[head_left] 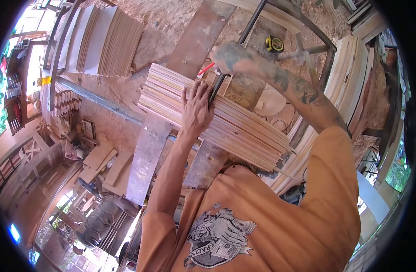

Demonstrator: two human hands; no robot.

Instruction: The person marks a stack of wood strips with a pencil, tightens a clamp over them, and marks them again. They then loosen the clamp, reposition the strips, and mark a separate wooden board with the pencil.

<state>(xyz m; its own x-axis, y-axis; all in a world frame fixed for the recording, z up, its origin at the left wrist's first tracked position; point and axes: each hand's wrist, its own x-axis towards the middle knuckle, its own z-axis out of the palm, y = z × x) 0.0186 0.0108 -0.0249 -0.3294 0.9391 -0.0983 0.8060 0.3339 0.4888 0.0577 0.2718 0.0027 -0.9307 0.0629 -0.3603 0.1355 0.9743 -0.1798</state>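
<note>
A bundle of thin wooden strips [244, 122] lies side by side, slanting across the middle of the view. My left hand [198, 109] rests on top of the strips with its fingers a little spread, close against a dark straight bar [253, 20] that crosses them. Past the far edge of the strips, my right hand [228, 59] is closed round a red pencil [206, 69], whose coloured end sticks out to the left. The bar passes under or beside this hand; its fingertips are hidden.
A yellow tape measure [274, 44] lies beyond my right forearm. Stacked boards [101, 41] stand at the upper left, and long planks [346, 77] at the right. A metal pipe [99, 100] runs left of the strips. Wood pieces [99, 156] and machinery [101, 224] are at the lower left.
</note>
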